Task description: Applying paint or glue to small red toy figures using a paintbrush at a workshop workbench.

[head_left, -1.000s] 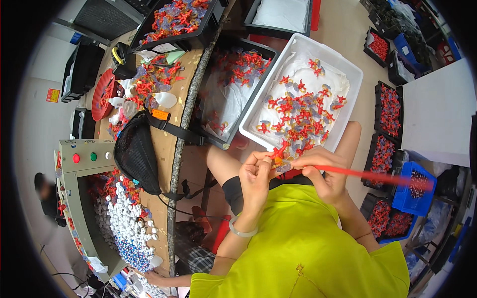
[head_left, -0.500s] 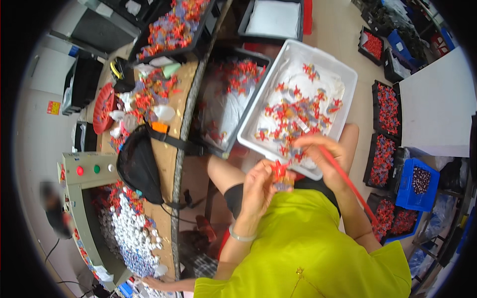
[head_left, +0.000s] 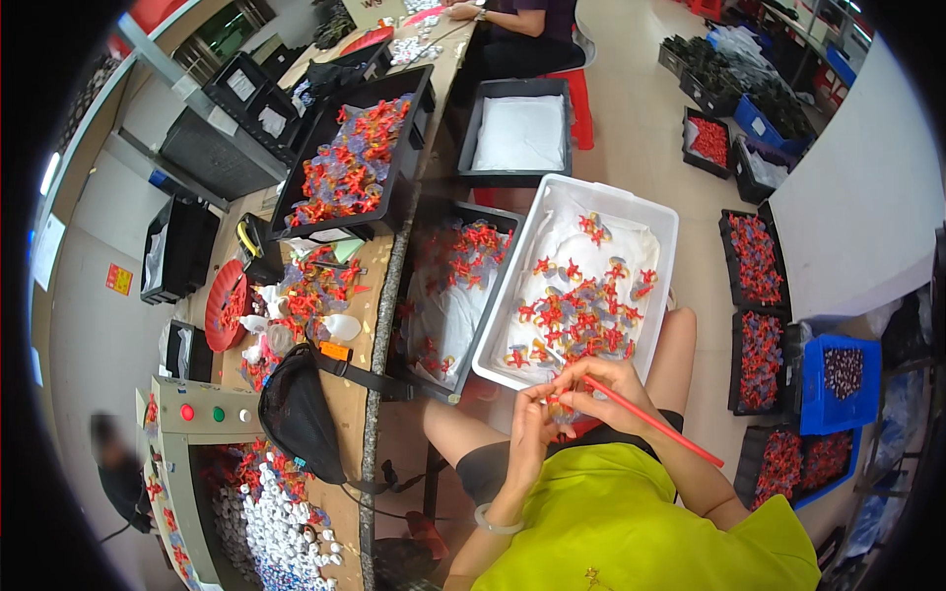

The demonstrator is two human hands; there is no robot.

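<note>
My left hand (head_left: pixel 529 433) is closed on a small red toy figure (head_left: pixel 561 419) with a purplish, see-through part, held up over my lap. In my right hand (head_left: pixel 619 392) is a long red brush (head_left: pixel 658 426), its pale tip end pointing up and left, and the fingers meet those of my left hand around the figure. Just beyond both hands, a white tray (head_left: pixel 667 229) lined with white sheeting rests over my knees. Inside it lie many red, purple and yellowish figures (head_left: pixel 591 317), some loose, most heaped in the middle.
Left of the tray stands a black crate (head_left: pixel 505 212) with more figures. A workbench (head_left: pixel 345 419) carries a black bag (head_left: pixel 296 399), a filled black bin (head_left: pixel 427 94), a red plate (head_left: pixel 236 340) and a machine with buttons (head_left: pixel 202 399). Crates (head_left: pixel 757 261) line the right. Another person (head_left: pixel 512 25) sits far ahead.
The view has tilted up, showing more of the far room. My right hand has come in against my left, and the brush has moved down with it. The left still holds the figure.
</note>
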